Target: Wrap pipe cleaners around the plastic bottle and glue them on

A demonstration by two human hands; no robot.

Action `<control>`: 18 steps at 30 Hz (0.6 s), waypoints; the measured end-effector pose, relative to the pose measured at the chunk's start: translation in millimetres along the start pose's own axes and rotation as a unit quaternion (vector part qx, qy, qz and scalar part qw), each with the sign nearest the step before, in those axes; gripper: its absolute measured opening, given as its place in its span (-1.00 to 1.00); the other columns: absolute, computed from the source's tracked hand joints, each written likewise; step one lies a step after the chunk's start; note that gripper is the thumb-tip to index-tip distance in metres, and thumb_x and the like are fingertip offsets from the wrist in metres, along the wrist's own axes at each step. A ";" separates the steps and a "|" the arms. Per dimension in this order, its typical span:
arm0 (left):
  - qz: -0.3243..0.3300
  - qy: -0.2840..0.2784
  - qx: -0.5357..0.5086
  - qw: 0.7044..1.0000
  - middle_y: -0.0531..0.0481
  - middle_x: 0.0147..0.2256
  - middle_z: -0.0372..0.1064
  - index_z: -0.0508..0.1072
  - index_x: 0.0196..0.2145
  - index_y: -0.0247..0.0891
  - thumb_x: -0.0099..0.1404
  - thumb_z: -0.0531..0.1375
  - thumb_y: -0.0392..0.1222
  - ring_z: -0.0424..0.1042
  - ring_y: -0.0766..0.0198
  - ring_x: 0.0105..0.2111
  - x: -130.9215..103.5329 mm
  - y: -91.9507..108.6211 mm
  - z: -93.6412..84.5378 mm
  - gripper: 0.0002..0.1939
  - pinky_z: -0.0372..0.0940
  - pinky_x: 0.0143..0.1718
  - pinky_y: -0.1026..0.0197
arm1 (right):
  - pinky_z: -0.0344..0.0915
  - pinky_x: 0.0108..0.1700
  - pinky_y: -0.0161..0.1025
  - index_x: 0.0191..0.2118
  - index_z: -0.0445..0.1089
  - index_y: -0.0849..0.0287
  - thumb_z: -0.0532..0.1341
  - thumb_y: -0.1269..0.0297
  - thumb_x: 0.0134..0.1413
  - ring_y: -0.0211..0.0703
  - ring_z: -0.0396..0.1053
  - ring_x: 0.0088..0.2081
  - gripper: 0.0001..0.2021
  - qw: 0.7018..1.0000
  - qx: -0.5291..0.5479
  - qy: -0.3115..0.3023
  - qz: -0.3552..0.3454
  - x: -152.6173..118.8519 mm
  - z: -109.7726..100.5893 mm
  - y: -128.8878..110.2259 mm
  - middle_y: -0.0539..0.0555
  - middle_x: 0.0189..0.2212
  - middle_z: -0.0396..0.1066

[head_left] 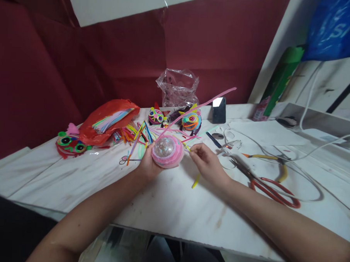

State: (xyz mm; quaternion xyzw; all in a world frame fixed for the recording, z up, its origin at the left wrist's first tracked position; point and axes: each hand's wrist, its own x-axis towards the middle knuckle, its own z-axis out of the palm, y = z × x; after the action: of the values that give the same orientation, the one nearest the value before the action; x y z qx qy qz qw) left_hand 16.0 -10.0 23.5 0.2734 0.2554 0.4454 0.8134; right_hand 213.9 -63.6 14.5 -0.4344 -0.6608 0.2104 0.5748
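Observation:
A round pink fuzzy piece (174, 156) with a clear dome of small bits on its front is held above the table by my left hand (150, 161), whose fingers wrap its left side and underside. A long pink stem (205, 103) rises from it to the upper right. Just right of the pink piece, my right hand (201, 155) has its thumb and index finger pinched together. What they hold is too small to tell; a thin strip shows near the fingertips. Below that hand a yellow stem (195, 181) points down.
Decorated craft heads (71, 144) stand at the left and back. A red bag (108, 122) holds pale stems, with loose coloured stems beside it. Scissors (262, 185), yellow-handled pliers (266, 157), cables and a phone (219, 110) lie or stand to the right.

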 end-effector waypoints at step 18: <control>0.070 0.036 0.029 0.996 -0.13 -0.23 0.53 0.47 -0.16 -0.32 0.32 0.02 -0.03 0.46 0.04 -0.09 2.7 -10.3 7.4 -0.64 0.28 0.04 -0.06 | 0.28 0.05 0.15 0.13 0.24 0.05 0.02 0.49 0.18 0.06 0.24 0.10 -0.57 0.944 -0.202 -0.079 -0.249 -10.6 3.1 -2.2 0.26 0.08 0.30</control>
State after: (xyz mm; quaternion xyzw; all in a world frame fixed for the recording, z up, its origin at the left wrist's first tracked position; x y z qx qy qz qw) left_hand 28.2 -13.9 21.5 0.2983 0.2773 0.5029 0.7623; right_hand 209.9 -72.7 9.3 -0.3452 -0.8197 -0.0434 0.4550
